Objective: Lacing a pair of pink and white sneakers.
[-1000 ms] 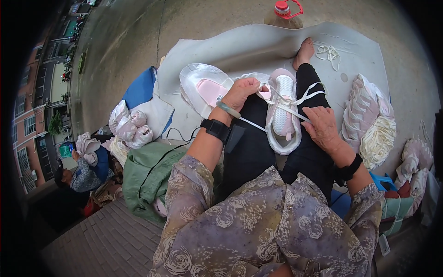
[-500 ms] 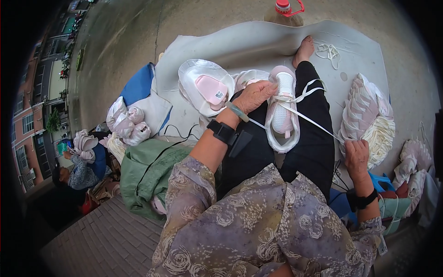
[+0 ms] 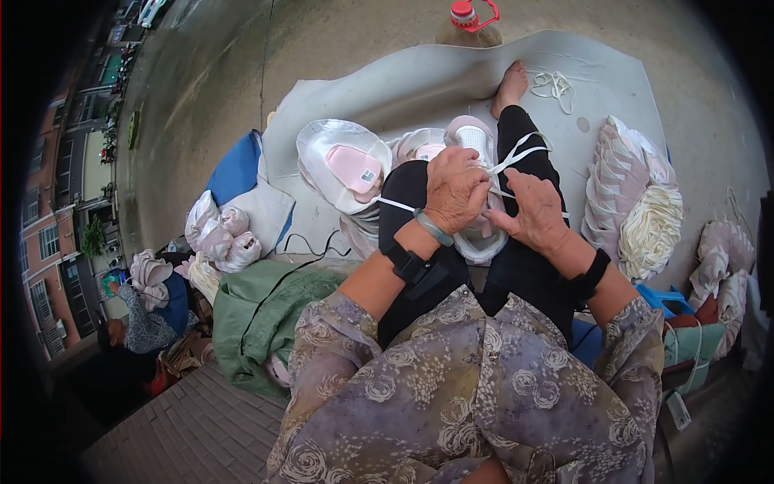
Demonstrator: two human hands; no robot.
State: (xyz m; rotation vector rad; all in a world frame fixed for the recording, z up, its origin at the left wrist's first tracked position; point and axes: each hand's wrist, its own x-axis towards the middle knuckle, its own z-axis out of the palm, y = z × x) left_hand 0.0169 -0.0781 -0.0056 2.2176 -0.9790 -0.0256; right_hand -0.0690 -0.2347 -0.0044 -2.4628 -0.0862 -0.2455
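A pink-and-white sneaker (image 3: 468, 135) lies between my black-trousered legs, toe pointing away from me. My left hand (image 3: 456, 192) is closed over its middle, fingers pinching the white shoelace (image 3: 526, 153) at the lacing. Lace loops stand out to the right of the fingertips, and another length stretches left over my thigh. Close beside it, my right hand (image 3: 534, 211) has thumb and forefinger apart over the shoe's right side, near the lace. The hands hide most of the tongue and lacing; the heel opening shows below them.
White-and-pink shoe uppers (image 3: 348, 161) lie left of my legs on a pale sheet (image 3: 363, 85). At right sit stacked uppers (image 3: 617, 181) and a cream lace bundle (image 3: 651, 230). A green sack (image 3: 266, 315) is at lower left; a red-capped bottle (image 3: 468, 31) stands beyond.
My right hand has come in from the far right, where it held a lace end stretched out, to the shoe. My left hand has moved down over the lacing. The view has shifted slightly.
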